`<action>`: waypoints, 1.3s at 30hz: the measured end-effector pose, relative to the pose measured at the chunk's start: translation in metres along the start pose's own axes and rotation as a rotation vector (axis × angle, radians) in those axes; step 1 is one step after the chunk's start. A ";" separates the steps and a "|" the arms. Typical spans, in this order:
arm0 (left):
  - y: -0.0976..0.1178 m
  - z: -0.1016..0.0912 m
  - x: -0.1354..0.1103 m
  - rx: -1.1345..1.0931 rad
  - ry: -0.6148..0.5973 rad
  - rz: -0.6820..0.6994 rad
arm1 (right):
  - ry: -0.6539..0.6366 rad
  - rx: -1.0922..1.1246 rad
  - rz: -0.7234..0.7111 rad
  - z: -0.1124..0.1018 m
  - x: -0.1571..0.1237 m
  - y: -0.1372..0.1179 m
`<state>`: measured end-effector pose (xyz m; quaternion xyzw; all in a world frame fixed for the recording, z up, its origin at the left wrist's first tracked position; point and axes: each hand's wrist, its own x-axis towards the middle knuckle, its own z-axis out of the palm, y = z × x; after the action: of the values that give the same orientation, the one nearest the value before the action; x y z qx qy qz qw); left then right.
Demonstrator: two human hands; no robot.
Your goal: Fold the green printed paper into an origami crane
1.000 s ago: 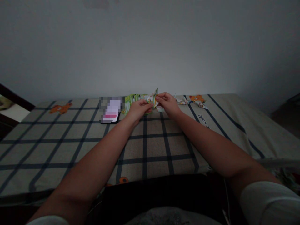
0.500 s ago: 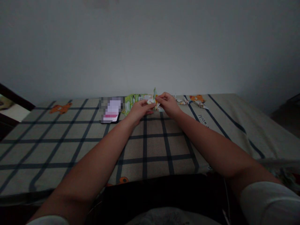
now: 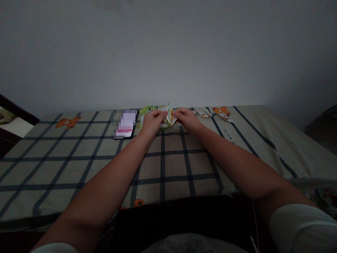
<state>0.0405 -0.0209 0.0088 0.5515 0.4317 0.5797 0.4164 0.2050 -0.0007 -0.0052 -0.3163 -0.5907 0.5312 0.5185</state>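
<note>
Both arms reach forward over a bed with a beige sheet (image 3: 79, 165) crossed by dark blue lines. My left hand (image 3: 152, 122) and my right hand (image 3: 185, 118) meet near the far edge and pinch a small folded piece of patterned paper (image 3: 169, 116) between their fingertips. The paper is white with green and orange print and has a point sticking up. Green patterned paper sheets (image 3: 145, 111) lie just behind my left hand.
A phone (image 3: 125, 124) with a lit screen lies left of the hands. Small folded paper figures (image 3: 210, 114) lie to the right near the wall. A plain wall rises behind the bed. Dark furniture (image 3: 13, 116) stands at the far left.
Both hands have shifted slightly left and lower with the folded paper. The paper's point now leans left and my left fingers have closed higher on it.
</note>
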 end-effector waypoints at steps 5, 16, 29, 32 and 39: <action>0.002 -0.001 -0.001 0.027 -0.071 -0.023 | 0.040 -0.125 -0.093 -0.003 0.000 0.002; -0.003 -0.004 0.005 0.061 -0.082 0.145 | 0.048 -0.133 -0.198 -0.005 0.002 0.001; -0.001 -0.009 0.007 0.174 -0.076 0.108 | 0.164 -0.230 -0.084 -0.007 0.002 -0.003; 0.001 -0.008 0.007 0.162 -0.057 0.065 | 0.151 -0.173 -0.065 -0.006 0.001 -0.002; 0.001 -0.003 0.005 -0.019 -0.039 -0.027 | 0.107 -0.099 -0.053 -0.005 -0.001 -0.006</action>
<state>0.0374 -0.0167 0.0108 0.5528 0.4253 0.5674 0.4378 0.2106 -0.0014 -0.0002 -0.3537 -0.5961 0.4697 0.5468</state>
